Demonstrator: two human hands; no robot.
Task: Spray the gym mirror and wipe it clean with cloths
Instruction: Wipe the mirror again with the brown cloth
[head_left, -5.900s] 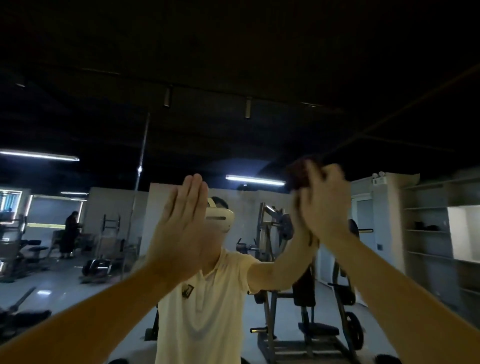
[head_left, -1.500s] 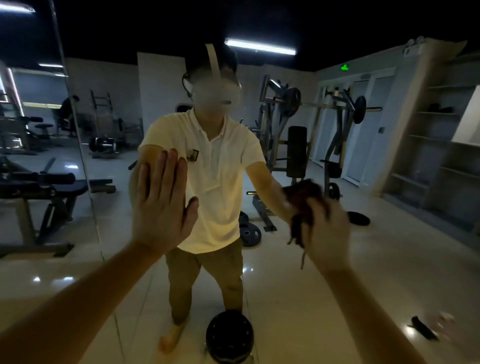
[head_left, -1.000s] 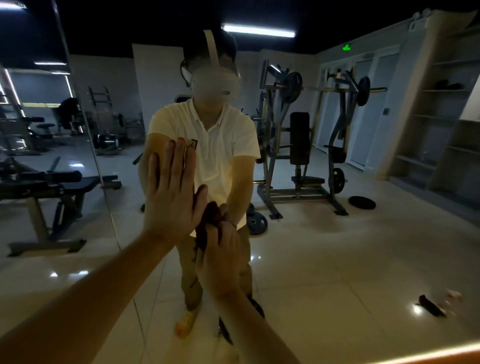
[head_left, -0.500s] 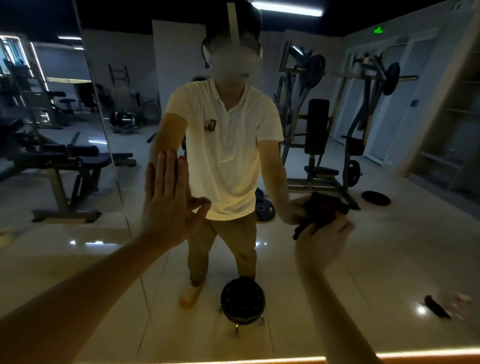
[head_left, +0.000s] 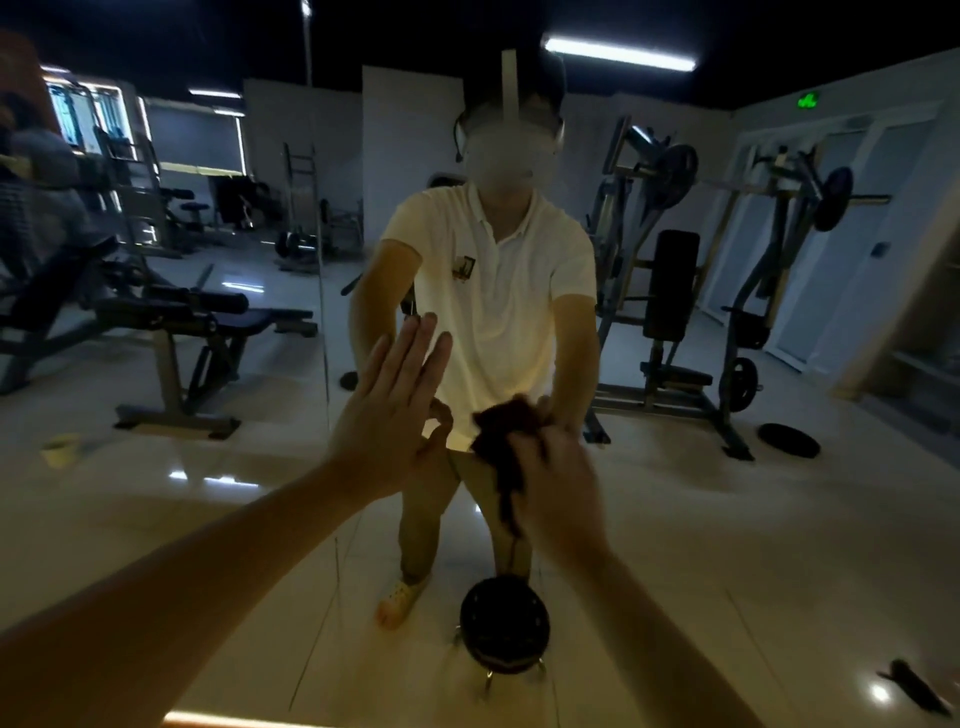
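The gym mirror (head_left: 727, 519) fills the view and reflects me in a pale shirt. My left hand (head_left: 389, 415) lies flat against the glass at centre left, fingers straight and pointing up. Just to its right, my right hand (head_left: 558, 483) grips a dark crumpled cloth (head_left: 504, 441) and presses it on the mirror at waist height of my reflection. A loose end of the cloth hangs down. No spray bottle is in sight.
A vertical seam (head_left: 322, 332) between mirror panels runs left of my left hand. Reflected are a weight bench (head_left: 182, 322), a plate-loaded machine (head_left: 675, 312), a round black stool (head_left: 504, 629) behind me, and a dark object (head_left: 914, 686) on the tiled floor.
My right hand has swept the cloth leftwards across the glass, from right of my reflection back towards my left hand. The left hand stays flat on the mirror.
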